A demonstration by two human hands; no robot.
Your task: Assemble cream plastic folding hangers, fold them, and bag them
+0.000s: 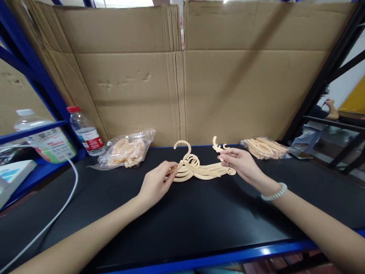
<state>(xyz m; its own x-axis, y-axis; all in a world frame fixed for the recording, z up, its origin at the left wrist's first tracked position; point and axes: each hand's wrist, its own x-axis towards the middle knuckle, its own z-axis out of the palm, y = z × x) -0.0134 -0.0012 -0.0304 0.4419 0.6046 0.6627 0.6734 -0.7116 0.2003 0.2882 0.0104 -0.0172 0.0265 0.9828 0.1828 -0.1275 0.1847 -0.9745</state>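
Note:
A stack of cream plastic hangers [199, 169] with curled hooks lies on the black table top [182, 220] between my hands. My left hand [155, 184] pinches the left end of the stack, fingers closed on it. On the right end, my right hand [242, 163] has its fingers closed on the stack. A small cream hanger piece [218, 146] sticks up just behind the right hand's fingertips; whether the fingers hold it too is unclear. A pale bead bracelet [275, 193] circles my right wrist.
A clear bag of cream hangers [127, 151] lies at the back left, another bag [265, 147] at the back right. Two water bottles [85, 131] stand by the blue rack [34, 68] at left, near a white cable [57, 213]. Cardboard [182, 76] walls the back.

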